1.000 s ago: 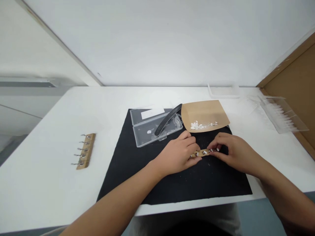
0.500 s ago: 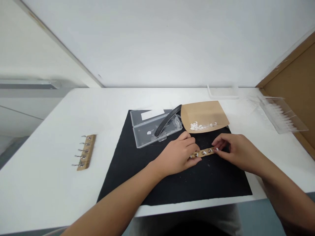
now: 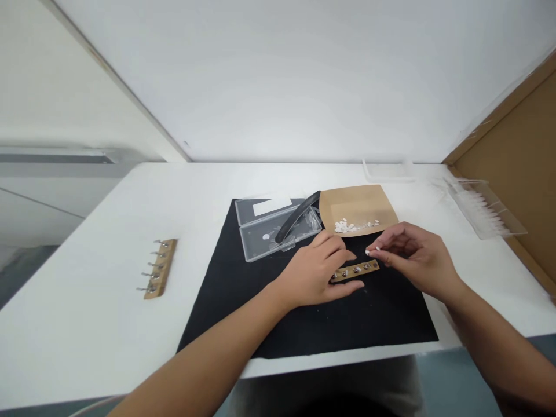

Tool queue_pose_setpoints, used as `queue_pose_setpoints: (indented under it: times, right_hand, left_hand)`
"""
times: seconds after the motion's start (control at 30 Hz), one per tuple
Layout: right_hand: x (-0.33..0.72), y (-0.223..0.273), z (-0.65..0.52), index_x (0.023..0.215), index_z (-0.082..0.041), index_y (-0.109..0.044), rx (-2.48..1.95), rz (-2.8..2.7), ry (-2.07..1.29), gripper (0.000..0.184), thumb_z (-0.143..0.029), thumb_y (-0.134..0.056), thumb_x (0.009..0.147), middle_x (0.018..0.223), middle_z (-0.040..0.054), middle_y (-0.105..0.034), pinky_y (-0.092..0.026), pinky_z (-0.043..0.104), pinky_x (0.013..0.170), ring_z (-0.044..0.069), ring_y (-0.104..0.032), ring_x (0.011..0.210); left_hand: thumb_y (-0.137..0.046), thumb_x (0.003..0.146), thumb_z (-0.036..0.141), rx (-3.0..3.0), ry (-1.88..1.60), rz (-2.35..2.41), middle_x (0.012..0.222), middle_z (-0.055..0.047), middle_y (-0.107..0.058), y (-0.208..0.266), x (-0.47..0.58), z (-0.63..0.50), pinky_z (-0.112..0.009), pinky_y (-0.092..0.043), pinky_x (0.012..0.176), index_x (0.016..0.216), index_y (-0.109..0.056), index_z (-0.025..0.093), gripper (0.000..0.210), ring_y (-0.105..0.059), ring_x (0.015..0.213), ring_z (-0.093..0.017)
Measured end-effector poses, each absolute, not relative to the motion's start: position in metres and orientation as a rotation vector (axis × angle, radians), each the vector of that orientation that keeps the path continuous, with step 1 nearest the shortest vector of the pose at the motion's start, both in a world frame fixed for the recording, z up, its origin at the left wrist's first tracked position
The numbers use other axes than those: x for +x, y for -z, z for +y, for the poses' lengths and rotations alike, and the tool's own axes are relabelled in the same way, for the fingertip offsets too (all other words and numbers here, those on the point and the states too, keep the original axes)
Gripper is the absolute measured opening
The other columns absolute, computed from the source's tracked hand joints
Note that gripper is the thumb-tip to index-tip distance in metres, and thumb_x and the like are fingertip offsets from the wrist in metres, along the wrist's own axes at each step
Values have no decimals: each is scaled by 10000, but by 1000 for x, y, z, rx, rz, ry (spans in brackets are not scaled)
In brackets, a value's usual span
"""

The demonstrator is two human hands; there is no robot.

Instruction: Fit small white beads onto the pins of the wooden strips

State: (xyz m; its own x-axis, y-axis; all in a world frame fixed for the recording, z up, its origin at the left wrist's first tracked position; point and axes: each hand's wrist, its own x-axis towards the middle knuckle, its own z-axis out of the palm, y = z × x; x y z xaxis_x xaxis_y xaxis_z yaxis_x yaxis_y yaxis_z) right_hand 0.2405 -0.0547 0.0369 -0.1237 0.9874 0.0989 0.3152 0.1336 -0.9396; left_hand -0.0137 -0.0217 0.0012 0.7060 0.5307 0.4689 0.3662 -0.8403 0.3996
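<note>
A narrow brown strip (image 3: pixel 353 270) with several small metal clips and white bits along it lies on the black mat (image 3: pixel 304 330). My left hand (image 3: pixel 319 269) straddles its left end, thumb below and fingers above, spread apart; that end is partly hidden beneath the hand. Just above the strip's right end, my right hand (image 3: pixel 417 258) pinches a tiny white piece (image 3: pixel 368 252) between thumb and fingertips. The brown paper tray (image 3: pixel 354 200) behind the hands holds a scatter of similar white pieces (image 3: pixel 343 226).
An open clear plastic case (image 3: pixel 260 246) sits at the mat's back left, with a black curved strip (image 3: pixel 297 217) across it. Another brown strip with upright metal clips (image 3: pixel 160 269) stands far left. Clear nail tips on a rack (image 3: pixel 478 208) lie right, near a cardboard panel (image 3: pixel 512 139).
My right hand has lifted off the strip's right end and moved slightly up and left, holding a white piece. My left fingers have spread away from the strip. The camera view has shifted slightly.
</note>
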Motion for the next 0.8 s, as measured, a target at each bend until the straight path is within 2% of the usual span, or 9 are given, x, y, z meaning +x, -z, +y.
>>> queue_pose_setpoints:
  times: [0.1,0.27,0.37,0.43,0.5,0.67,0.73,0.8]
  right_hand:
    - [230,-32,-59,920,-227,-684,-1196,-1543,-1085,309,-433,-901,842,922,43,-811,-646,301,667,190,-774,792]
    - [224,-26,-63,892,-222,-729,-1122,-1541,-1066,244,-388,-903,850,906,46,-819,-655,312,680,196,-786,797]
    - [225,-26,-65,912,-235,-753,-1097,-1555,-1063,194,-362,-893,866,929,42,-824,-671,336,725,208,-795,841]
    - [225,-26,-66,927,-244,-768,-1097,-1569,-1052,161,-342,-886,876,942,39,-824,-674,344,746,213,-796,870]
    - [226,-26,-66,925,-249,-781,-1100,-1589,-1026,135,-327,-881,881,946,37,-820,-672,345,757,213,-792,883]
    - [227,-23,-63,928,-254,-799,-1007,-1652,-954,88,-267,-875,886,923,30,-803,-658,320,737,191,-773,850]
    - [227,-20,-61,939,-258,-803,-962,-1664,-928,95,-235,-876,883,919,25,-797,-651,307,728,180,-765,838]
    - [229,-19,-60,943,-265,-806,-944,-1679,-911,110,-212,-877,878,921,21,-794,-644,301,731,174,-759,838]
  left_hand:
    - [-704,977,464,2532,-1055,653,1015,-101,-703,-6,-11,-24,-419,-557,922,1140,-672,183,326,-649,996,-251]
    - [-723,977,314,2344,-1255,559,973,-72,-738,-5,-4,-29,-409,-582,902,1073,-655,200,164,-680,958,-213]
    - [-722,985,290,2212,-1273,640,966,-61,-746,-5,-2,-33,-334,-605,764,1057,-669,205,124,-687,935,-193]
    - [-720,991,313,2129,-1226,710,974,-65,-740,-5,-1,-36,-253,-566,601,1069,-690,202,139,-687,884,-174]
    - [-732,990,320,2097,-1225,720,966,-65,-740,-6,-1,-37,-213,-526,526,1075,-714,197,151,-687,844,-158]
    - [-770,975,238,2167,-1404,599,936,-56,-783,-7,1,-34,-279,-627,718,1096,-745,185,135,-717,882,-164]
    - [-766,978,217,2173,-1428,569,934,-60,-792,-7,2,-33,-277,-627,721,1106,-755,182,133,-720,875,-161]
    - [-764,977,205,2150,-1412,560,929,-66,-794,-7,2,-33,-239,-602,658,1103,-769,181,129,-716,861,-155]
